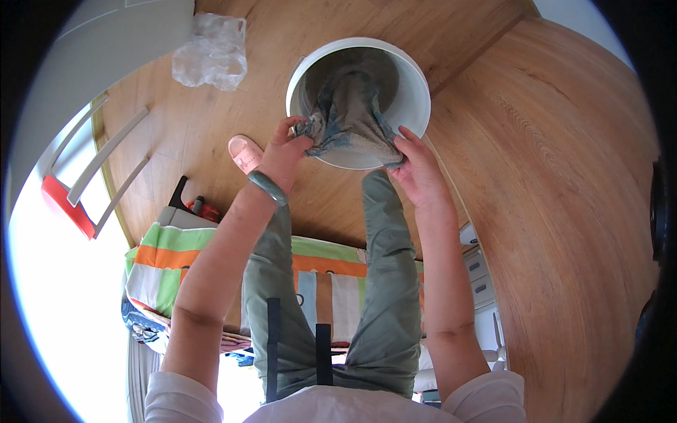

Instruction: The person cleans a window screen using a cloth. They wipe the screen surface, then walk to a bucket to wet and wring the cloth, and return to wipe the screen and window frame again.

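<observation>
A grey-and-blue cloth [351,113] is stretched between my two hands over the near rim of a white bucket [418,84]. My left hand [285,150] pinches its left corner between thumb and fingers, and a green bangle [268,187] circles that wrist. At the other corner, my right hand [415,164] grips the cloth's edge beside the bucket's rim. The far part of the cloth hangs down inside the bucket. Dark, greyish contents show at the bottom, but I cannot tell whether they are water.
A clear plastic bag [211,53] lies on the wooden floor [174,132] at upper left. One pink slipper [246,152] is near my left wrist. A small red-topped stool [66,206] is at far left. Behind my legs stands a bed with a striped cover [338,296]. A wood-grain panel [555,185] rises at right.
</observation>
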Available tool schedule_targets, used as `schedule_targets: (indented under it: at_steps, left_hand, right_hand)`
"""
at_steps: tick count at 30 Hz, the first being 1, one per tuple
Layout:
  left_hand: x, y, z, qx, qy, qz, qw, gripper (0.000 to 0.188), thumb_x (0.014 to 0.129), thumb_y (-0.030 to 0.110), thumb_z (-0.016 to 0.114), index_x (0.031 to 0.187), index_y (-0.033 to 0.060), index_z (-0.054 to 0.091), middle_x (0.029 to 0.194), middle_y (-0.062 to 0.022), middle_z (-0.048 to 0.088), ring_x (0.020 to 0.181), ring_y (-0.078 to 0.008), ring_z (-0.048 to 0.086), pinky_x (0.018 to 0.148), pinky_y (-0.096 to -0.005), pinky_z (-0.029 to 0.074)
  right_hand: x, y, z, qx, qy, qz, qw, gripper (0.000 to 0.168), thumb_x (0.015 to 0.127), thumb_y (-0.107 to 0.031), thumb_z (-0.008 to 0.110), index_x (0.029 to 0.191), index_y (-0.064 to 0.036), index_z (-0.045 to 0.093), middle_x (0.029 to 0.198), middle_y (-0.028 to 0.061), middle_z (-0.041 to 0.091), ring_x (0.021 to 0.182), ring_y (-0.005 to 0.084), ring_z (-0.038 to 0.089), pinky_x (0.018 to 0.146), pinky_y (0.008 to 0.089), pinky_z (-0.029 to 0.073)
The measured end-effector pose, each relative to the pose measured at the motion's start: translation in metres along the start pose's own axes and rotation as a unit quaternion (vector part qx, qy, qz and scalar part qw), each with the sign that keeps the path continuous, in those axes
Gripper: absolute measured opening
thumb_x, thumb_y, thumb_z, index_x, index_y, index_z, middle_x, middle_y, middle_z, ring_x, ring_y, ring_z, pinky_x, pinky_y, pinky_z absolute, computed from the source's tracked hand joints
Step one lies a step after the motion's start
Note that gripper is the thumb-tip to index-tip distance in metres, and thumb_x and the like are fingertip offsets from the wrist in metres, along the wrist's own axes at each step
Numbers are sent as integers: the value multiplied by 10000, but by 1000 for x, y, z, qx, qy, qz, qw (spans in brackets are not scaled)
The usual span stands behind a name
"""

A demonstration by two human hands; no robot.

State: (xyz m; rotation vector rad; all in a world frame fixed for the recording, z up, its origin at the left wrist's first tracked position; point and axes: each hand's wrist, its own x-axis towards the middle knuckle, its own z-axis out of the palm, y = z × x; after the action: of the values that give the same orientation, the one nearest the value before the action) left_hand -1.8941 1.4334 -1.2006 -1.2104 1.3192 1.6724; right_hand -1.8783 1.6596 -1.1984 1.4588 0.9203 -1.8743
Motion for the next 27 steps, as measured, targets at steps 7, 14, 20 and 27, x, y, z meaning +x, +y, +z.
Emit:
schedule_targets:
  at_steps: [7,14,20,27]
  left_hand:
    - [0,19,-4,-44,-144,-202,968,182,854,151,575,994,34,587,866,-8,586,764,-97,529,673,-236,426]
    - [2,3,-27,240,-179,173,938,246,840,125,583,1061,22,556,900,-33,600,874,-98,519,808,-235,405]
    - [-4,17,-18,210,-115,216,947,318,819,117,632,1114,36,542,899,-19,597,863,-83,519,787,-229,409]
    - [-23,23,-24,299,-65,343,888,534,811,127,646,1289,45,423,980,-86,648,858,-177,614,752,-303,467]
  right_hand:
    - [6,12,-13,-139,-61,51,987,240,868,-258,579,1023,-76,600,958,4,606,860,106,537,795,276,416]
    - [-8,6,-11,-48,-103,-87,990,221,896,-203,519,1060,-58,552,1061,22,563,989,128,507,888,303,385]
    - [-6,13,-30,-103,-96,-42,989,189,866,-174,532,1031,-81,535,981,13,574,913,132,517,889,321,374]
    - [-62,-16,-12,119,-93,-170,974,174,885,-235,509,972,-88,539,1025,61,611,1075,198,526,977,400,362]
